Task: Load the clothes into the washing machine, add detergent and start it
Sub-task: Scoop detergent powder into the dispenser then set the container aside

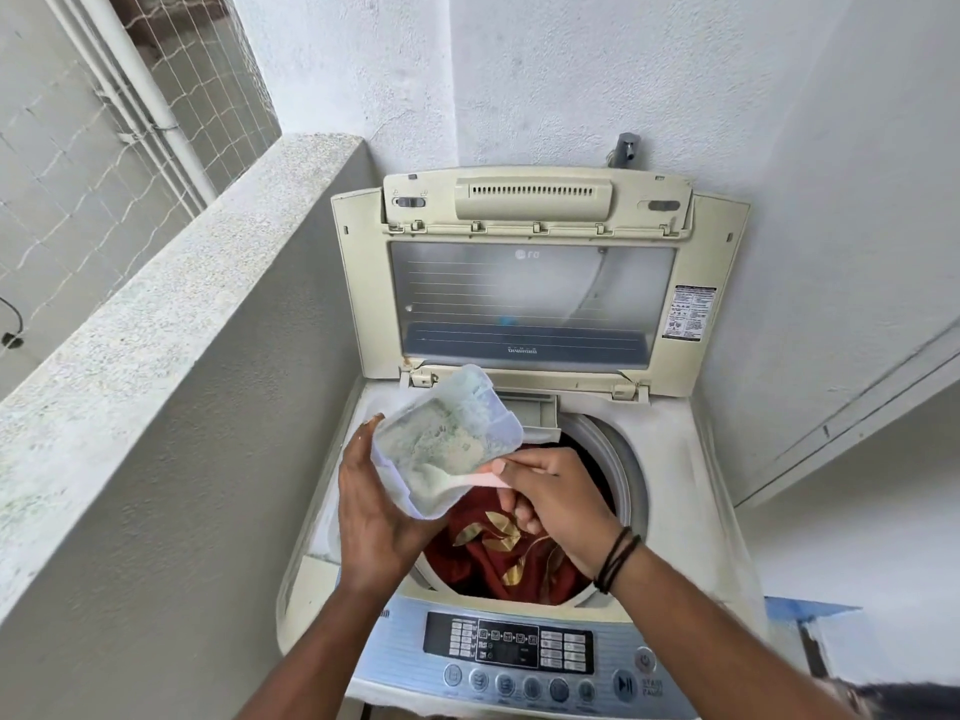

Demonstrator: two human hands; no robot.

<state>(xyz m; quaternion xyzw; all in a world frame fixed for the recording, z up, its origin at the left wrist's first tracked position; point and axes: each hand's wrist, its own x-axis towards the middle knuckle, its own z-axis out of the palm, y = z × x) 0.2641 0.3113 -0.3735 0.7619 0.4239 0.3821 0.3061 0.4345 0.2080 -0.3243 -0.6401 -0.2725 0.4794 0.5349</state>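
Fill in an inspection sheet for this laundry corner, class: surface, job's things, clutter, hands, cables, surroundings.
Surface: washing machine top, lid raised.
Job's things: red clothes in drum; detergent tub tilted above it; pink scoop dipped in powder.
Clutter: nothing seen.
Hands: left hand grips tub; right hand pinches scoop.
Cables: dark wire beyond ledge.
Surroundings: white walls, tap, netting, control panel.

- We lose most of the spoon inside the tilted detergent container; only its pink handle shows.
- Our right hand covers part of the red clothes in the drum.
- The labels on the control panel are too small to read.
- The washing machine is cut off at the frame's bottom edge.
- A dark blurred shape in the bottom right corner stays unidentifiable.
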